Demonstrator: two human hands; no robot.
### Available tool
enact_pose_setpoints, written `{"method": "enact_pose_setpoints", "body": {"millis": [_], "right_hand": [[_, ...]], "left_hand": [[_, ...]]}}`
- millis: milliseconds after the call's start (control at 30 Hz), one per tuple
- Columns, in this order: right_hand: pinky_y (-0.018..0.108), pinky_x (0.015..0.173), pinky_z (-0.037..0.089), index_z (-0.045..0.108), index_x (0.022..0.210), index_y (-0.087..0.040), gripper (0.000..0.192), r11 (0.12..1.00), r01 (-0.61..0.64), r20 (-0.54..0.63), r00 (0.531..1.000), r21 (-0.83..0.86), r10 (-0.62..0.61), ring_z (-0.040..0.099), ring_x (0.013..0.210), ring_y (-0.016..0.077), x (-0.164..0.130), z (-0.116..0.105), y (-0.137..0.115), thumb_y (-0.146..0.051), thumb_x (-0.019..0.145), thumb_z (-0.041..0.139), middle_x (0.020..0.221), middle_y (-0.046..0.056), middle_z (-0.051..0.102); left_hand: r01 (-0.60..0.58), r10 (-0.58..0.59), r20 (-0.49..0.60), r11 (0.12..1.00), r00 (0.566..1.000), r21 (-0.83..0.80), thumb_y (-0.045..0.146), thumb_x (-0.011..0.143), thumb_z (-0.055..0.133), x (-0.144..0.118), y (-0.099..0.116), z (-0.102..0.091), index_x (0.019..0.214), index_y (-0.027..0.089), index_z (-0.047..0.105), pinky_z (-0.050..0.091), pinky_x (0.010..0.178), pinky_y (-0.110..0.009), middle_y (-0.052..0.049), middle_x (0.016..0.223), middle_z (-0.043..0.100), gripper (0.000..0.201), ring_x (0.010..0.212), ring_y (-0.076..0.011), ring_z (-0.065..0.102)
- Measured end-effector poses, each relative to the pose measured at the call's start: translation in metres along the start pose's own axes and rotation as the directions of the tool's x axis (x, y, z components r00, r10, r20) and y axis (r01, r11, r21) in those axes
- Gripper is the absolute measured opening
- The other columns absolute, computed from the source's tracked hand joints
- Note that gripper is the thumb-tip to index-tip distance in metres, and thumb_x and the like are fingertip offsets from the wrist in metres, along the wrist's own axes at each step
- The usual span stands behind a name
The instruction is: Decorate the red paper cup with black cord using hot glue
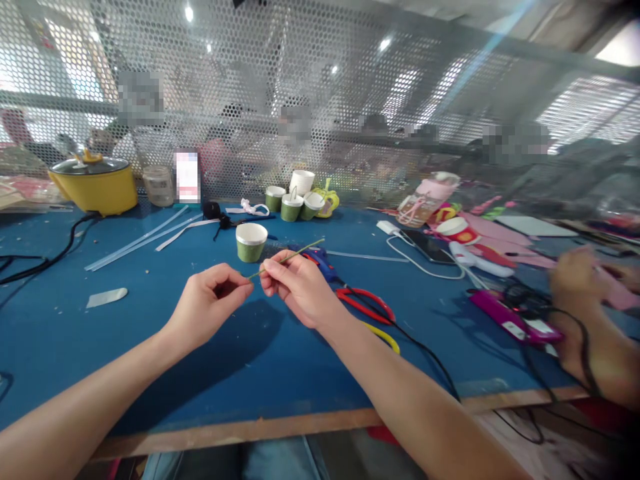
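Pinching a green strand (pixel 307 247), left hand (pixel 210 300) and right hand (pixel 299 285) angle inward

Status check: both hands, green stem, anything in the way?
Left hand, right hand: both pinching green stem. Stem held above blue table. Nearest cup just beyond; nothing visibly blocking.

The stem (pixel 311 245) is green, the front cup (pixel 251 249) green and white, the table (pixel 60 347) blue with pale specks, the pot (pixel 103 190) yellow, the power strip (pixel 500 315) purple, the mesh (pixel 240 60) grey and patterned with round holes, and the blurred sheet (pixel 620 288) seemingly pink.
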State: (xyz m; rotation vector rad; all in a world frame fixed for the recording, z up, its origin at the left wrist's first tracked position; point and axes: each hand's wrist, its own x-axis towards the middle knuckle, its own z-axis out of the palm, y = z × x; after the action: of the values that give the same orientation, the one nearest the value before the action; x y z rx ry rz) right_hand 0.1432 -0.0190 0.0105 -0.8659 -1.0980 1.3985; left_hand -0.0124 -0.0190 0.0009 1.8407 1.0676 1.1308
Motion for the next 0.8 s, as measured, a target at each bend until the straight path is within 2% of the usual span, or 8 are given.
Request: {"method": "enact_pose_setpoints", "body": {"millis": [100, 200, 300, 367, 467, 567, 700, 800], "right_hand": [[0.019, 0.045, 0.039, 0.048, 0.068, -0.015, 0.020, 0.994, -0.078, 0.062, 0.995, 0.075, 0.073, 0.051, 0.047, 0.0062, 0.001, -0.001, -0.001, -0.024, 0.066, 0.066, 0.054, -0.003, 0.059], [0.018, 0.044, 0.039, 0.049, 0.065, -0.015, 0.020, 0.991, -0.118, 0.113, 0.988, 0.069, 0.109, 0.051, 0.047, 0.0057, 0.001, -0.003, -0.003, -0.024, 0.066, 0.067, 0.054, -0.004, 0.058], [0.018, 0.044, 0.039, 0.048, 0.066, -0.015, 0.021, 0.990, -0.139, 0.176, 0.974, -0.026, 0.142, 0.052, 0.047, 0.0059, 0.000, -0.006, -0.007, -0.025, 0.066, 0.066, 0.056, -0.003, 0.058], [0.019, 0.044, 0.040, 0.047, 0.068, -0.016, 0.020, 0.983, -0.103, 0.197, 0.971, -0.154, 0.133, 0.053, 0.048, 0.0071, -0.002, -0.007, -0.011, -0.025, 0.067, 0.065, 0.057, -0.003, 0.058], [0.023, 0.048, 0.043, 0.047, 0.070, -0.017, 0.018, 0.913, 0.011, 0.196, 0.978, -0.409, 0.076, 0.054, 0.051, 0.0095, -0.005, -0.008, -0.013, -0.027, 0.071, 0.062, 0.056, -0.003, 0.057], [0.025, 0.050, 0.043, 0.048, 0.072, -0.018, 0.014, 0.775, 0.116, 0.165, 0.986, -0.622, -0.016, 0.053, 0.052, 0.0107, -0.008, -0.006, -0.010, -0.028, 0.075, 0.057, 0.057, -0.002, 0.055], [0.026, 0.050, 0.042, 0.049, 0.073, -0.019, 0.014, 0.646, 0.211, 0.104, 0.974, -0.733, -0.201, 0.053, 0.052, 0.0117, -0.010, -0.002, -0.001, -0.032, 0.078, 0.052, 0.059, -0.001, 0.056], [0.026, 0.052, 0.043, 0.049, 0.074, -0.019, 0.015, 0.707, 0.241, 0.035, 0.956, -0.665, -0.293, 0.055, 0.054, 0.0121, -0.010, 0.001, 0.003, -0.033, 0.078, 0.054, 0.062, 0.000, 0.058]], "left_hand": [[0.065, -0.062, 0.027, 0.993, 0.998, -0.100, 0.030, 0.068, 0.059, 0.001, 0.000, 0.000, 0.063, 0.015, 0.058, 0.034, 0.046, -0.020, 0.002, 0.054, 0.054, 0.016, 0.050, -0.0089, 0.045], [0.051, -0.044, 0.057, 0.992, 0.997, -0.117, 0.029, 0.068, 0.059, 0.002, 0.000, -0.002, 0.064, 0.014, 0.059, 0.037, 0.048, -0.021, 0.001, 0.057, 0.056, 0.015, 0.053, -0.0098, 0.047], [-0.040, 0.044, 0.108, 0.998, 0.993, -0.044, 0.027, 0.071, 0.058, 0.003, 0.000, -0.007, 0.067, 0.015, 0.061, 0.039, 0.051, -0.022, -0.001, 0.061, 0.059, 0.014, 0.056, -0.0109, 0.050], [-0.161, 0.150, 0.150, 0.985, 0.977, 0.069, 0.024, 0.073, 0.055, 0.004, 0.001, -0.011, 0.069, 0.015, 0.063, 0.039, 0.052, -0.022, -0.001, 0.064, 0.059, 0.012, 0.057, -0.0106, 0.050], [-0.373, 0.320, 0.221, 0.887, 0.921, 0.272, 0.018, 0.076, 0.051, 0.004, 0.001, -0.014, 0.072, 0.016, 0.064, 0.039, 0.053, -0.020, -0.002, 0.069, 0.059, 0.013, 0.058, -0.0098, 0.052], [-0.479, 0.408, 0.251, 0.765, 0.878, 0.431, 0.013, 0.077, 0.047, 0.002, 0.001, -0.014, 0.072, 0.016, 0.062, 0.040, 0.057, -0.020, -0.003, 0.071, 0.059, 0.016, 0.061, -0.0106, 0.054], [-0.427, 0.400, 0.164, 0.760, 0.901, 0.490, 0.011, 0.075, 0.047, 0.000, 0.001, -0.011, 0.069, 0.015, 0.059, 0.039, 0.053, -0.020, -0.003, 0.067, 0.057, 0.014, 0.057, -0.0100, 0.051], [-0.346, 0.352, 0.064, 0.846, 0.934, 0.405, 0.013, 0.074, 0.050, -0.001, 0.001, -0.007, 0.067, 0.015, 0.058, 0.036, 0.049, -0.019, -0.001, 0.063, 0.055, 0.011, 0.052, -0.0087, 0.047]]}}
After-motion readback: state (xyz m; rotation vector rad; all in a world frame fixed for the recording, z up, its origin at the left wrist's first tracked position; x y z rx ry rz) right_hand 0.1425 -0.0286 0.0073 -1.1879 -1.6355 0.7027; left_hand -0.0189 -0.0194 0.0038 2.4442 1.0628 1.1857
